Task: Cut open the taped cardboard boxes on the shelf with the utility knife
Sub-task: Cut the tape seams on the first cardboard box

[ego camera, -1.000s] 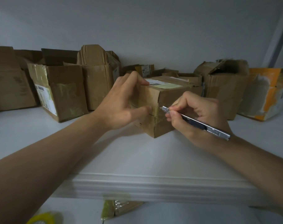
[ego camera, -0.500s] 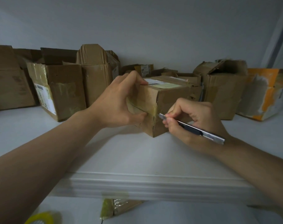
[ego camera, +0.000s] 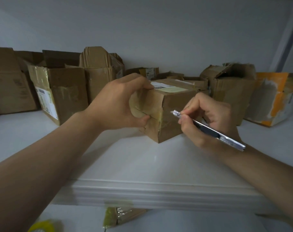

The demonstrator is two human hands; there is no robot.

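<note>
A small taped cardboard box [ego camera: 171,108] stands on the white shelf [ego camera: 142,164], one corner turned toward me. My left hand [ego camera: 119,106] grips its left side, fingers over the top edge and thumb on the taped seam. My right hand [ego camera: 207,119] holds a slim silver utility knife [ego camera: 209,128] like a pen. The blade tip sits on the box's right face, just right of the corner, at the height of the tape seam. A slit runs along the seam on the left face.
Several opened cardboard boxes [ego camera: 62,92] line the back of the shelf on the left. A crumpled box [ego camera: 231,87] and an orange-and-white box [ego camera: 274,97] stand at the right. Below the shelf edge lie a taped packet [ego camera: 120,215] and a yellow tape roll [ego camera: 43,226].
The knife tip has moved right, from the box's front corner onto its right face. My left hand keeps its hold on the box, which has turned slightly.
</note>
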